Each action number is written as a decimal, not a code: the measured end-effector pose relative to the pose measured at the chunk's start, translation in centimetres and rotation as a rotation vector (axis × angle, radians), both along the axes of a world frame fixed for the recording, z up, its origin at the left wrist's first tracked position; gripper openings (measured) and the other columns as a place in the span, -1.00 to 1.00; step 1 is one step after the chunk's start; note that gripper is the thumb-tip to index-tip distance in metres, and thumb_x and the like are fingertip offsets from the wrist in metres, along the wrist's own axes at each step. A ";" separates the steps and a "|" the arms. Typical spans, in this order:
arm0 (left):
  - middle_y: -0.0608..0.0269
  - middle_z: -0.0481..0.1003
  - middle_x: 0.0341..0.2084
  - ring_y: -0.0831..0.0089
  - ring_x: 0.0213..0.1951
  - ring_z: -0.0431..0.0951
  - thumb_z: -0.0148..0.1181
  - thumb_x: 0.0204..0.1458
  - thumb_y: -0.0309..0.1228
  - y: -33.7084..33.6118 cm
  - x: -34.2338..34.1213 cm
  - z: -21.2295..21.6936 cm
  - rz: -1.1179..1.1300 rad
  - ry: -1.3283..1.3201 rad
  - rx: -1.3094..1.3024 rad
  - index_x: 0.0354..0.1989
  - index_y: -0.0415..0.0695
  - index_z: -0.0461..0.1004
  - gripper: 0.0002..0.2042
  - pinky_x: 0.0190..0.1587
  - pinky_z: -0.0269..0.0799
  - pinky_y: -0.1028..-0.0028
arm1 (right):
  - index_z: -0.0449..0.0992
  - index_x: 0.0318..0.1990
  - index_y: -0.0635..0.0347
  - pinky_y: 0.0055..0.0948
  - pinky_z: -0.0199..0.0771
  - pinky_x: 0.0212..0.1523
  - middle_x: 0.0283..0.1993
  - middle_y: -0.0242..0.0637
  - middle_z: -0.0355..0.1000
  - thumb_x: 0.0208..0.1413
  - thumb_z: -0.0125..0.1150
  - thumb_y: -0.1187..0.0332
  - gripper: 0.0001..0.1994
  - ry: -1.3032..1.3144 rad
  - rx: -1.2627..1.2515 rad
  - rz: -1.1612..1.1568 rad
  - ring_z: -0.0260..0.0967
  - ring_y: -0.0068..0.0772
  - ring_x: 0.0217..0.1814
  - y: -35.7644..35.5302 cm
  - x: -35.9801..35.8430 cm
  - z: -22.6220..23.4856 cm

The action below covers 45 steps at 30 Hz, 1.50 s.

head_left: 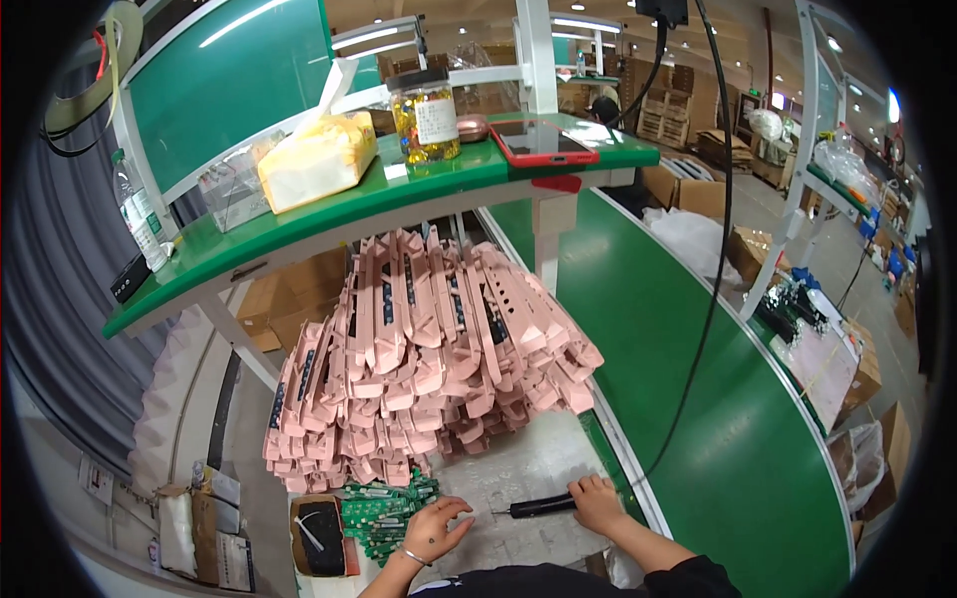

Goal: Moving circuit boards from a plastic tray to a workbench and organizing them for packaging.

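My right hand (597, 503) is wrapped round the rear end of a black electric screwdriver (541, 506), which lies level with its thin bit pointing left. My left hand (435, 530) hovers near the bit, its fingers curved and apart with nothing seen between them. Beside it lies a heap of green circuit boards (377, 513). Left of the boards, a small open box (296, 528) has a dark inside and a pale, thin tool in it. Beyond my hands rises a large stack of pink plastic housings (429, 349), some with dark strips inside.
A green shelf (478, 171) crosses above the stack, bearing a tissue pack (317, 164), a jar (427, 118), a red-edged phone or tablet (543, 145) and a bottle (140, 214). To the right runs a green conveyor belt (678, 369); a black cable (720, 249) hangs over it.
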<state>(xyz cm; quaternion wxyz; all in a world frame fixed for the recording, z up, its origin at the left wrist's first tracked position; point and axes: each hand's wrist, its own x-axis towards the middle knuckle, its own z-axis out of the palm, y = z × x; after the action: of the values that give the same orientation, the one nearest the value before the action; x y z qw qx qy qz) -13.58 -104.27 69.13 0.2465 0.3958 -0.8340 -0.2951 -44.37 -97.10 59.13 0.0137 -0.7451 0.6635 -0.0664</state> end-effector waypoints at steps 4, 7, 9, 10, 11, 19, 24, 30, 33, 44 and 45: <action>0.24 0.50 -0.31 0.35 -0.48 0.54 0.22 -0.08 -0.35 0.3 1.0 -0.7 -0.054 -0.039 0.027 -0.33 -0.09 0.52 -0.85 -0.47 0.44 0.46 | 0.42 -0.13 0.14 -0.08 0.01 0.22 -0.09 -0.11 0.30 -0.28 0.13 0.45 -0.59 0.050 -0.101 -0.038 0.18 -0.08 0.08 0.4 1.5 -1.3; 0.22 0.50 -0.32 0.35 -0.47 0.53 0.21 -0.08 -0.38 0.8 0.6 -1.6 -0.217 0.012 0.109 -0.33 -0.10 0.52 -0.86 -0.48 0.44 0.46 | 0.39 -0.02 0.14 -0.05 0.07 0.23 0.12 -0.05 0.21 -0.25 0.12 0.46 -0.52 -0.035 -0.135 -0.167 0.04 -0.03 0.28 1.8 3.7 -2.4; 0.14 0.50 -0.36 0.30 -0.44 0.53 0.20 -0.09 -0.42 1.3 -0.3 -2.9 -0.322 0.042 0.172 -0.36 -0.15 0.51 -0.88 -0.47 0.43 0.46 | 0.32 0.06 0.23 -0.01 0.10 0.19 0.18 0.03 0.15 -0.19 0.08 0.45 -0.48 -0.078 -0.141 -0.224 -0.04 0.06 0.33 3.0 5.1 -3.0; 0.12 0.50 -0.38 0.27 -0.42 0.53 0.20 -0.09 -0.43 1.6 -0.6 -3.7 -0.370 -0.010 0.228 -0.37 -0.17 0.50 -0.88 -0.46 0.43 0.45 | 0.27 0.12 0.24 0.01 0.08 0.20 0.23 0.03 0.09 -0.20 0.09 0.46 -0.43 -0.059 -0.097 -0.287 -0.08 0.05 0.35 3.2 6.0 -3.3; 0.09 0.50 -0.40 0.21 -0.39 0.52 0.21 -0.10 -0.44 2.0 -0.9 -4.7 -0.443 -0.060 0.245 -0.40 -0.21 0.49 -0.88 -0.39 0.42 0.40 | 0.25 0.14 0.21 0.00 0.09 0.19 0.27 0.02 0.03 -0.20 0.11 0.46 -0.40 -0.066 -0.151 -0.349 -0.10 0.03 0.37 3.5 7.0 -3.5; -0.23 -0.05 0.25 -0.19 0.26 -0.07 0.18 -0.08 -0.03 6.1 -4.8 -15.1 -1.064 -0.397 -0.200 0.28 -0.20 -0.03 -0.18 0.26 -0.13 0.02 | 0.31 0.05 0.13 -0.23 0.26 0.08 0.19 -0.08 0.13 -0.22 0.17 0.44 -0.46 -0.444 -0.433 -0.869 0.20 0.00 0.13 10.7 16.2 -3.9; -0.11 -0.24 0.32 -0.09 0.33 -0.25 0.11 -0.13 -0.24 7.0 -6.1 -16.0 -1.022 -0.435 -0.404 0.32 -0.05 -0.04 -0.24 0.27 -0.28 -0.04 | 0.32 0.01 0.15 -0.27 0.33 0.07 0.07 -0.08 0.23 -0.19 0.11 0.52 -0.53 -0.534 -0.481 -1.378 0.25 -0.01 0.08 22.5 23.4 -8.8; -0.05 -0.20 0.32 -0.04 0.33 -0.23 0.11 -0.19 -0.27 7.3 -6.3 -15.4 -1.012 -0.413 -0.403 0.31 -0.01 -0.01 -0.23 0.29 -0.30 0.00 | 0.46 -0.13 0.19 -0.21 0.37 0.00 -0.12 -0.04 0.42 -0.15 0.17 0.32 -0.65 -0.838 0.577 -1.787 0.38 -0.03 -0.04 34.3 31.1 -17.3; -0.03 -0.19 0.32 -0.03 0.33 -0.22 0.11 -0.21 -0.28 7.2 -6.3 -15.3 -1.006 -0.407 -0.390 0.30 0.01 0.01 -0.22 0.29 -0.30 0.01 | 0.49 -0.16 0.18 -0.18 0.39 -0.02 -0.15 -0.05 0.46 -0.12 0.17 0.25 -0.66 -0.893 0.876 -1.691 0.40 -0.06 -0.04 34.1 32.4 -19.4; -0.13 -0.11 0.30 -0.09 0.33 -0.19 0.03 -0.26 -0.21 5.9 -5.6 -15.2 -1.001 -0.327 -0.283 0.30 0.02 0.05 -0.22 0.27 -0.24 -0.04 | 0.45 -0.42 0.21 -0.01 0.42 -0.18 -0.35 0.01 0.44 -0.08 0.01 0.34 -0.85 -0.645 -0.051 -1.233 0.40 0.12 -0.26 19.8 22.2 -17.5; -0.10 -0.12 0.31 -0.05 0.33 -0.18 0.06 -0.25 -0.19 5.5 -5.6 -15.0 -1.006 -0.364 -0.286 0.31 0.07 0.03 -0.21 0.27 -0.24 -0.04 | 0.47 -0.37 0.20 -0.01 0.42 -0.18 -0.37 0.00 0.44 -0.11 0.04 0.35 -0.83 -0.746 0.006 -1.193 0.40 0.12 -0.25 19.1 20.7 -17.0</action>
<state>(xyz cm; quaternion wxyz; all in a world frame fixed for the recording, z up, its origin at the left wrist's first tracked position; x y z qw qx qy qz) -19.17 -98.75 54.18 -0.0216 -0.0445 -0.9811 -0.1871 -23.70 -77.98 42.14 0.2036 -0.1813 0.9102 -0.3118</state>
